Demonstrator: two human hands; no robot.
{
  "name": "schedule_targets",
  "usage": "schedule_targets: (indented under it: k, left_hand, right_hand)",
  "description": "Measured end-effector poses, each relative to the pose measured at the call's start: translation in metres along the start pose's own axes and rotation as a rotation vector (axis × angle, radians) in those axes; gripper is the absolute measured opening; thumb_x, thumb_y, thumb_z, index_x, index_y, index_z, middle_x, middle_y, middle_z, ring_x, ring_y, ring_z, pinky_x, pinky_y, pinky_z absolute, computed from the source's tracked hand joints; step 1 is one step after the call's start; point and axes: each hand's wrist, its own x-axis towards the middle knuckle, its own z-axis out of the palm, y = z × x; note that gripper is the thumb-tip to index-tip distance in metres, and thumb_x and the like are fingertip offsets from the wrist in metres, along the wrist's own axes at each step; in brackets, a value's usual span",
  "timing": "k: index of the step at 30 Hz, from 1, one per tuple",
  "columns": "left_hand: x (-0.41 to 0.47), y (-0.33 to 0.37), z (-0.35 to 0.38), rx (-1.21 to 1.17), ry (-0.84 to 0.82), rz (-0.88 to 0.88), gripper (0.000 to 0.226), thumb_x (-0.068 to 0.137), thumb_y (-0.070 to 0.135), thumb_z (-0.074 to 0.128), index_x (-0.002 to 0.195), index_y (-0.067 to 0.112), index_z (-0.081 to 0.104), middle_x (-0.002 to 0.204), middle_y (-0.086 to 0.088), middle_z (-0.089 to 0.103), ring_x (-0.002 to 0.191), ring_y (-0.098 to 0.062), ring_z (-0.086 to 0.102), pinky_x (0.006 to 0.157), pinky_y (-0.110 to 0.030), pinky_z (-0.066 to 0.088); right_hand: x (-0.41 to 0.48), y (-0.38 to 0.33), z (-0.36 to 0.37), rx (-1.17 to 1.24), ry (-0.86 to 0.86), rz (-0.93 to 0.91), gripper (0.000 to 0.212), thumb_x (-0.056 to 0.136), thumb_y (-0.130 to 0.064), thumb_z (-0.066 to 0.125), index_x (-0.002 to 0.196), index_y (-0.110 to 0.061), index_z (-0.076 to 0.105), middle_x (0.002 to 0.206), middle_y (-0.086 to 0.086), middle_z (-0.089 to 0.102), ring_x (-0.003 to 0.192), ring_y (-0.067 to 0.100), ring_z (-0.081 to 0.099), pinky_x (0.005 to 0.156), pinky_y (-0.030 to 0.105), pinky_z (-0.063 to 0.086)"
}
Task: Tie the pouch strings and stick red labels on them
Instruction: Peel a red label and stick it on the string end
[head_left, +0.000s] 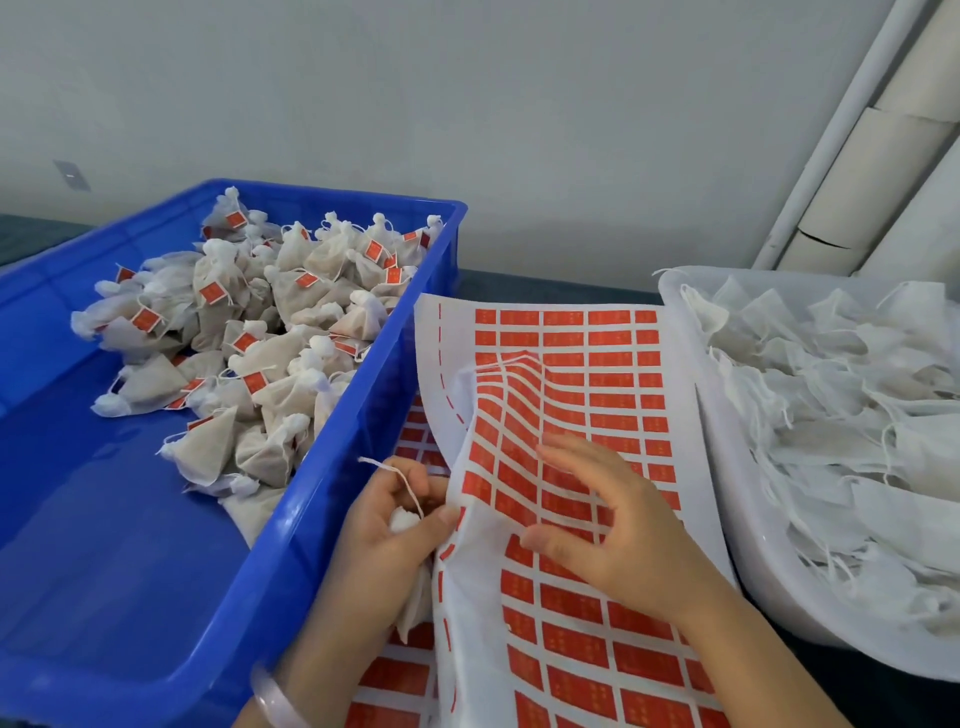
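My left hand grips a small white pouch by its tied neck, and the pouch's string loops up over my fingers. The same hand's thumb presses the left edge of a white sheet of red labels. My right hand lies on that sheet with curled fingers, its fingertips picking at a red label near the sheet's middle. The sheet is lifted and buckled between my hands.
A blue crate on the left holds several tied pouches with red labels. A white tub on the right holds several untied white pouches. More label sheets lie under the top one. A grey wall stands behind.
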Motion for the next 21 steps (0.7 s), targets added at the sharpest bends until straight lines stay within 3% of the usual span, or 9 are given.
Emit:
schedule_targets:
  k: [2,6,10,13,17,21]
  left_hand:
    - [0.0,-0.003,0.0,0.019,0.019,-0.006,0.017,0.083,0.003,0.06,0.079,0.014,0.048,0.081,-0.003,0.072,0.073,-0.024,0.071,0.06,-0.036,0.056]
    - [-0.001,-0.004,0.0,0.067,0.032,0.008,0.018,0.084,0.002,0.06,0.076,0.015,0.049,0.079,-0.001,0.07,0.072,-0.022,0.071,0.058,-0.031,0.057]
    - [0.0,-0.003,0.001,0.094,0.002,0.024,0.015,0.084,0.005,0.059,0.077,0.014,0.05,0.077,0.002,0.07,0.068,-0.018,0.07,0.052,-0.023,0.055]
    - [0.0,-0.003,0.0,0.098,-0.009,0.037,0.012,0.085,0.005,0.059,0.08,0.012,0.05,0.077,0.004,0.07,0.068,-0.016,0.07,0.052,-0.022,0.054]
    - [0.0,-0.004,0.0,0.118,-0.02,0.042,0.015,0.084,0.006,0.06,0.077,0.015,0.051,0.08,0.0,0.07,0.071,-0.021,0.07,0.055,-0.027,0.056]
    - [0.001,-0.004,-0.001,0.144,-0.045,0.035,0.015,0.083,0.007,0.062,0.077,0.016,0.052,0.083,-0.002,0.07,0.074,-0.023,0.07,0.059,-0.03,0.057]
  right_hand:
    - [-0.001,0.003,0.002,-0.006,-0.036,0.067,0.062,0.056,-0.077,0.047,0.112,-0.067,0.022,0.12,-0.049,0.013,0.118,-0.018,0.019,0.105,0.023,0.023]
    - [-0.002,0.007,0.005,-0.008,-0.08,0.078,0.06,0.057,-0.075,0.048,0.111,-0.067,0.022,0.123,-0.045,0.016,0.121,-0.013,0.023,0.107,0.028,0.028]
    - [-0.001,0.007,0.013,0.046,-0.039,0.038,0.045,0.07,-0.063,0.057,0.111,-0.063,0.038,0.114,-0.053,0.024,0.109,-0.025,0.029,0.101,0.017,0.027]
    - [-0.001,0.007,0.018,-0.017,0.019,-0.025,0.041,0.08,-0.051,0.061,0.121,-0.046,0.053,0.113,-0.05,0.028,0.109,-0.025,0.031,0.099,0.01,0.024]
    - [-0.001,0.002,0.02,-0.132,0.093,-0.141,0.039,0.082,-0.051,0.056,0.117,-0.034,0.063,0.117,-0.032,0.049,0.104,-0.018,0.039,0.093,0.003,0.025]
    - [0.002,-0.004,0.018,-0.2,0.115,-0.217,0.035,0.082,-0.045,0.056,0.11,-0.026,0.069,0.111,-0.015,0.065,0.102,-0.001,0.054,0.095,0.011,0.033]
